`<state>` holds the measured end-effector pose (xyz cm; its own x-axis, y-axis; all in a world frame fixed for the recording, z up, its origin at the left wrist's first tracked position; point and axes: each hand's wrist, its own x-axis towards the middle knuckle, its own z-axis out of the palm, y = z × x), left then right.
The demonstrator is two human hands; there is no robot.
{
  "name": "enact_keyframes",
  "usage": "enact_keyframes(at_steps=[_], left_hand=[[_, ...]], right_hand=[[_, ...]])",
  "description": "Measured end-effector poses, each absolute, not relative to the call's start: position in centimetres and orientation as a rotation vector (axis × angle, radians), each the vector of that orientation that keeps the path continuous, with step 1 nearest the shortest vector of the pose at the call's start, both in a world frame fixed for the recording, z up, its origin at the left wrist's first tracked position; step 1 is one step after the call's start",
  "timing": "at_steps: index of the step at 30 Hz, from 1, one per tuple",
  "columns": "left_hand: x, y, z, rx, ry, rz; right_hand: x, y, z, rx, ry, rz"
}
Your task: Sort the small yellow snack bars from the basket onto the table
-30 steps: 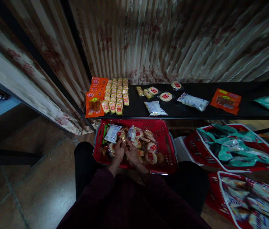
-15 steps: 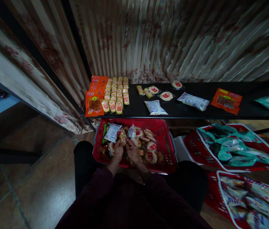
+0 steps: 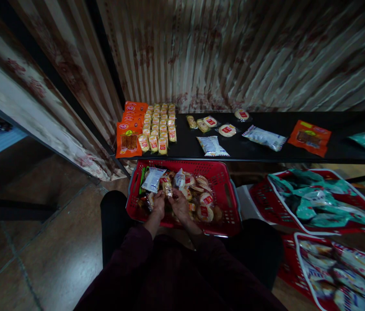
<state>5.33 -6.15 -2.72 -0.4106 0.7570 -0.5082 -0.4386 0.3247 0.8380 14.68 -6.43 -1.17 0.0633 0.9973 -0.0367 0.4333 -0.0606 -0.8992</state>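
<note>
Both my hands are over a red basket (image 3: 221,181) of wrapped snacks. My left hand (image 3: 158,204) and my right hand (image 3: 179,204) pinch a small yellow wrapped cake (image 3: 167,186) between them, near the basket's middle. Just above my left hand lies a white-and-blue packet (image 3: 153,179). Beside my right hand are a striped packet (image 3: 179,178) and round wrapped cakes with red labels (image 3: 206,199). Some of the basket's contents are hidden beneath my hands.
A black shelf (image 3: 176,152) behind the basket bears orange packets (image 3: 128,139), rows of small yellow cakes (image 3: 153,142) and scattered snacks. At right stand baskets of green packets (image 3: 315,196) and striped packets (image 3: 353,276).
My fingers have closed on the small yellow cake, which now stands more upright between my hands. The view has shifted very slightly.
</note>
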Motion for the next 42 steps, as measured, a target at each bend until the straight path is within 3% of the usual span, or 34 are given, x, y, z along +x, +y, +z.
enact_keyframes(at_steps=[42], left_hand=[[4.9, -6.2, -4.5, 0.232, 1.425, 1.330]], right_hand=[[13.9, -7.1, 0.8, -1.673, -1.665, 0.718]])
